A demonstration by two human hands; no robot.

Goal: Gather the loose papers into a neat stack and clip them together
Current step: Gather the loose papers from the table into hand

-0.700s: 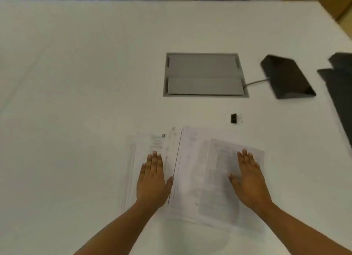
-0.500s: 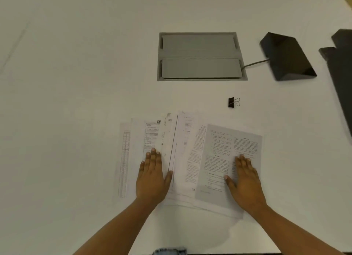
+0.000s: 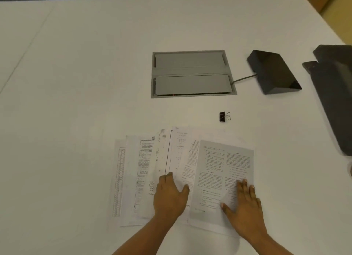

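Note:
Several printed sheets of loose papers (image 3: pixel 209 159) lie fanned out and overlapping on the white table (image 3: pixel 76 83), near its front edge. My left hand (image 3: pixel 168 195) rests palm down on the middle sheets, fingers together. My right hand (image 3: pixel 242 203) lies flat on the rightmost sheet, fingers slightly spread. Neither hand holds anything. A small black binder clip (image 3: pixel 223 116) with silver handles sits on the bare table beyond the papers, above and between my hands, touching nothing.
A grey cable hatch (image 3: pixel 192 73) is set into the table behind the clip. To its right stands a black wedge-shaped device (image 3: pixel 274 71) with a cable. Dark objects (image 3: pixel 335 94) lie along the right edge.
My left hand has slid right, from the left sheets onto the middle sheets. My right hand stays flat on the rightmost sheet. The view has tilted up slightly.

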